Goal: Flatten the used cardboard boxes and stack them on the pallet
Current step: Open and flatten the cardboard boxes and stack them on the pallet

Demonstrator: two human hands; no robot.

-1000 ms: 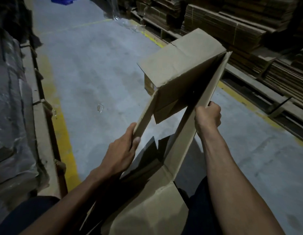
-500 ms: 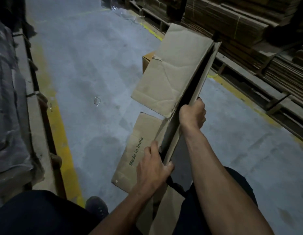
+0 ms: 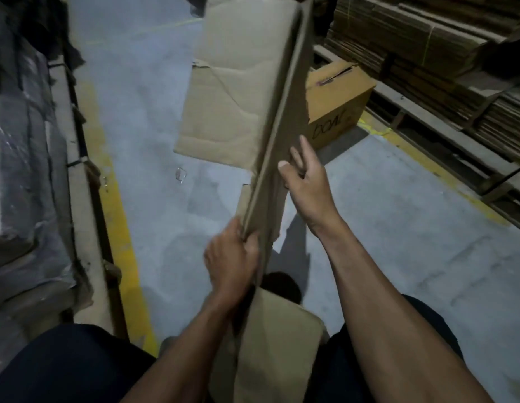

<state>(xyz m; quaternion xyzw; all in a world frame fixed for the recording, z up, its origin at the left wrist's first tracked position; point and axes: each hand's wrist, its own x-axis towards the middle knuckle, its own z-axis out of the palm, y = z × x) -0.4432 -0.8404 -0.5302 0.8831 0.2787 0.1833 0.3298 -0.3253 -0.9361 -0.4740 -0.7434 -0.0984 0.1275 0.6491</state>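
My left hand (image 3: 231,258) grips the near folded edge of the creased, collapsed cardboard box (image 3: 238,91), held edge-up over the grey concrete floor (image 3: 398,216). My right hand (image 3: 306,181) lies flat against its far face, fingers straight. A taped brown carton (image 3: 337,97) sits beside stacked corrugated sheets (image 3: 427,48).

"DOAC"-like scrawl on closed box (image 3: 338,103)

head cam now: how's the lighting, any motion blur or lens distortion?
Head view: dim and underexposed; rack at left nearly black. Flattened box and right hand slightly smeared; left hand sharper. Wide-angle bending shows in the yellow floor line. No glare; soft shadow under the box.
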